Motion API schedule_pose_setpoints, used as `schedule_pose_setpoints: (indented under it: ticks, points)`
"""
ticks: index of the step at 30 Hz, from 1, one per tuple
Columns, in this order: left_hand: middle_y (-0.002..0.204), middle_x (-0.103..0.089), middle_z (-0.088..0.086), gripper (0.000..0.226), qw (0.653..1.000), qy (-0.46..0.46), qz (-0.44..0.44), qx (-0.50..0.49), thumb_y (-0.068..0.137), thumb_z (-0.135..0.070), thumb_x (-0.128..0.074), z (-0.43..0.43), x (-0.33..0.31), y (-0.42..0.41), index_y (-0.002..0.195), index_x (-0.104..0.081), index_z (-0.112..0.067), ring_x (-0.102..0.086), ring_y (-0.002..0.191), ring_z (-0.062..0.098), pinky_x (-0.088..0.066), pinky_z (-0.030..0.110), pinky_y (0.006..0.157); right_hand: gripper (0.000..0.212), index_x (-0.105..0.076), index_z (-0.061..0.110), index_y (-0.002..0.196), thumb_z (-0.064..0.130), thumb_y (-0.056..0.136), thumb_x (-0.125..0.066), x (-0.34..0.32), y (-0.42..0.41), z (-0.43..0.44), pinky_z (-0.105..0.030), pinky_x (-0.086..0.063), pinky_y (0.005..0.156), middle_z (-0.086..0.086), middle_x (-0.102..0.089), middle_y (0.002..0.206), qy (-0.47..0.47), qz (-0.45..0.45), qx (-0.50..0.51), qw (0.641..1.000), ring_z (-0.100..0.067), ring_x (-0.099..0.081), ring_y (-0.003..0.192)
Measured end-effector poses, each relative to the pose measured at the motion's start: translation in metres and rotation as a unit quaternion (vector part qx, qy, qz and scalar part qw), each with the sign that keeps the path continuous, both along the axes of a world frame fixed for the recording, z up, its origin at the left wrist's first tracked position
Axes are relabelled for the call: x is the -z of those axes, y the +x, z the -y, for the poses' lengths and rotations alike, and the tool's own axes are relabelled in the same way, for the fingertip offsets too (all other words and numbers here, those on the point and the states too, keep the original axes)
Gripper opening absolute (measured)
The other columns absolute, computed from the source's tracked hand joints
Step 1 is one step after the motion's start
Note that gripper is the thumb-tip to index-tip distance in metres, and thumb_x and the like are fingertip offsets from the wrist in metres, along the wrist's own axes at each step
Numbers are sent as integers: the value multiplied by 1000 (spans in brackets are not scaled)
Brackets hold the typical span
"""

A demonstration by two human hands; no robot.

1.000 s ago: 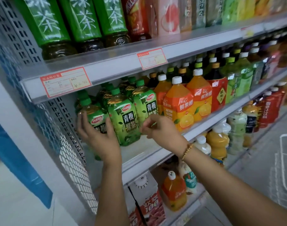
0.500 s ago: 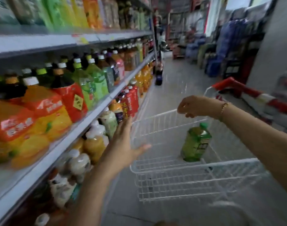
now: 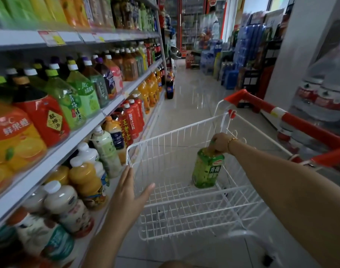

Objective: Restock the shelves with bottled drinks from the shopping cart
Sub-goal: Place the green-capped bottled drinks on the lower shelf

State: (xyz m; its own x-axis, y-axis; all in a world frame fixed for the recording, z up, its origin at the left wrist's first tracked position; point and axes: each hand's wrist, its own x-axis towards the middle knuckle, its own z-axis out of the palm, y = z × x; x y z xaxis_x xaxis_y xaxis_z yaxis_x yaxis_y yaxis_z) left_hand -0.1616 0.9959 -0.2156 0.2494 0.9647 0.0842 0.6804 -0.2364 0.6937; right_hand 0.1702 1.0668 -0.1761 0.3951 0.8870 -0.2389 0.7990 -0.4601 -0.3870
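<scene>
A white wire shopping cart (image 3: 175, 132) with a red handle (image 3: 292, 120) stands in the aisle to my right. One green tea bottle (image 3: 207, 169) stands upright in its basket. My right hand (image 3: 220, 143) is closed around the bottle's cap and neck. My left hand (image 3: 130, 190) hovers open, fingers spread, at the cart's near left corner, holding nothing. The drink shelves (image 3: 99, 115) run along my left, packed with orange, red and green bottles.
The lower shelf holds milky and orange juice bottles (image 3: 84, 178) close to my left arm. A dark cola bottle (image 3: 170, 87) stands on the floor further down the aisle. Stacked water packs (image 3: 327, 97) sit to the right of the cart.
My view swung from the shelf to the cart. My right hand dropped from above the basket onto the green bottle's top and closed on it. My left hand stayed open near the cart.
</scene>
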Motion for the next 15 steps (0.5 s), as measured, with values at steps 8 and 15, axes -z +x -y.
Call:
schedule_pose_setpoints:
  ticks: [8, 15]
  points:
    - [158, -14, -1, 85, 998, -8, 45, -43, 86, -52, -55, -4, 2, 8, 151, -8, -23, -18, 144, 19, -21, 35, 116, 29, -65, 13, 107, 17, 79, -72, -22, -32, 8, -25, -52, 80, -4, -61, 107, -5, 46, -252, 966, -16, -57, 88]
    - [149, -36, 0, 98, 998, 24, 46, -26, 68, -73, -56, 3, -10, 5, 146, -26, -22, -37, 135, 17, -37, 40, 109, 21, -59, 25, 86, 9, 77, -67, -101, -100, 31, -14, -43, 61, 4, -58, 93, 104, 92, -350, 926, -9, -52, 78]
